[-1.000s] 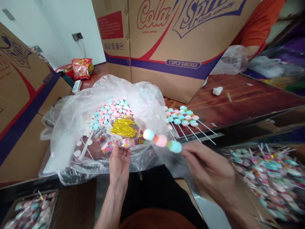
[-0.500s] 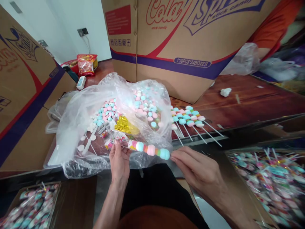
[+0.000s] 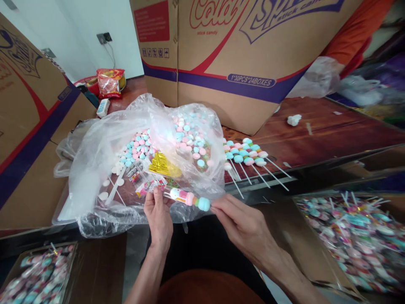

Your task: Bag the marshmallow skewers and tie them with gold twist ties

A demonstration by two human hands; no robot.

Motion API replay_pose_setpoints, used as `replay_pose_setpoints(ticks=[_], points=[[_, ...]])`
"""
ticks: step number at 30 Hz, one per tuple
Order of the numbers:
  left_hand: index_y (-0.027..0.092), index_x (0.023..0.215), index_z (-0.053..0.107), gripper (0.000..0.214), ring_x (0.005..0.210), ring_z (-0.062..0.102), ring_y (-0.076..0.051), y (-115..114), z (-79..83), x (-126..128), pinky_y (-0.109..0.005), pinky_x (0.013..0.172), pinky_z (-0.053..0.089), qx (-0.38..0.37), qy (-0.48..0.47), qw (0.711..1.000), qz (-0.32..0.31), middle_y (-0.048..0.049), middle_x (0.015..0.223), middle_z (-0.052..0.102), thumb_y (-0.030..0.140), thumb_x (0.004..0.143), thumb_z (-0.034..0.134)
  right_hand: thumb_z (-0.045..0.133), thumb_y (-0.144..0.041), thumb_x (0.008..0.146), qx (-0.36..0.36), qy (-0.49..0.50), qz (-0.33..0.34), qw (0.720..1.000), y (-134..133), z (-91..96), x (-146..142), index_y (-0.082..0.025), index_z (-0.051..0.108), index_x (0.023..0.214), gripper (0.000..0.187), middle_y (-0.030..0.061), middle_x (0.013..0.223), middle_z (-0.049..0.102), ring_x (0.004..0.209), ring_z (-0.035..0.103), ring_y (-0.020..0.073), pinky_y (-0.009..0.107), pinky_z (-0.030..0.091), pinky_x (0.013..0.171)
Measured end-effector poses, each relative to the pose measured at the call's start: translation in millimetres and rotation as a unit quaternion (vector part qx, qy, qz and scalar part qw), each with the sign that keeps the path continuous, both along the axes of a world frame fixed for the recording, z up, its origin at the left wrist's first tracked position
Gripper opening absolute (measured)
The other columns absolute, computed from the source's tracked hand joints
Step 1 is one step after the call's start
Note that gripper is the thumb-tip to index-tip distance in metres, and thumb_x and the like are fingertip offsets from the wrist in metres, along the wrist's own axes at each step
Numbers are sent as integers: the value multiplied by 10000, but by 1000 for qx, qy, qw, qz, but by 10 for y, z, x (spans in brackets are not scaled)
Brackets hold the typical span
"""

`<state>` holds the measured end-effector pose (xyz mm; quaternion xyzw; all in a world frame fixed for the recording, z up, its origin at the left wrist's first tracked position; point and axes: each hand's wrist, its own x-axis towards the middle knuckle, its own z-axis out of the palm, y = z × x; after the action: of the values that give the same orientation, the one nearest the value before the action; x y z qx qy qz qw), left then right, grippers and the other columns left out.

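Observation:
My right hand pinches the stick end of a candy skewer, strung with blue, pink and white pieces. Its far part sits inside a clear printed wrapper, whose other end is gripped between the thumb and fingers of my left hand. The blue end near my right fingers is still outside the wrapper. Just behind the left hand lie a stack of printed wrappers and a bundle of gold twist ties. Around them spreads a clear plastic bag with loose pink, blue and white candies.
Unwrapped candy skewers lie at the table edge on the right. Boxes of wrapped skewers stand low at right and left. Large cartons rise behind the bag and at left. An orange sleeve shows behind.
My right hand has moved left, sliding the candy skewer further into the wrapper. My left hand holds nearly the same place. The whole view has shifted slightly.

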<state>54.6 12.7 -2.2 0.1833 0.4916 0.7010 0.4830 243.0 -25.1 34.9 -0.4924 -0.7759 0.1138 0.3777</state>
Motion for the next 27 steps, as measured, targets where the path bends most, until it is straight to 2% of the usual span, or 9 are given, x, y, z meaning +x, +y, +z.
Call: replay_pose_setpoints(ticks=[3,7,14,17,20,27], points=[[203,862,643,336,767,696,-145,-6,-16,10,-273,731,560,9,9,999,38,2,848,713,494,781,789,477,-162,1021,11,-23,-12,1000,-47,5,-66,-200,655,867,238,22,724,623,605,596,127,228,466,597],[206,897,658,326,771,688,-143,-20,-42,24,-270,724,562,5,-3,999,43,-1,870,705,486,789,784,485,-150,1020,10,-9,-26,1000,-83,-22,-125,-191,648,875,222,22,736,627,621,604,127,228,465,601],[205,919,648,345,769,688,-154,-63,-47,60,-275,723,556,-16,0,1000,-10,-23,894,717,509,803,763,504,-138,1004,-13,31,-11,999,-26,-141,-199,-191,649,873,202,19,738,625,625,610,136,232,471,598],[202,984,647,391,824,723,-201,-65,-7,59,-308,734,563,-23,-28,998,-43,-68,938,734,544,817,737,501,-120,996,-8,43,-12,999,-12,-198,-248,-191,648,895,192,29,771,647,653,629,142,234,484,618],[183,950,648,385,867,737,-231,-86,47,72,-329,769,563,-36,-34,995,-86,-106,968,744,533,820,740,482,-108,994,-6,54,-9,998,-3,-261,-333,-197,645,899,208,28,762,635,654,622,144,235,489,618],[187,908,687,298,858,721,-199,-162,147,128,-288,767,561,-22,-39,989,-139,-60,883,725,466,829,757,439,-100,985,-11,125,-33,992,61,-375,-694,-209,623,843,257,36,765,627,695,623,161,260,509,653]])
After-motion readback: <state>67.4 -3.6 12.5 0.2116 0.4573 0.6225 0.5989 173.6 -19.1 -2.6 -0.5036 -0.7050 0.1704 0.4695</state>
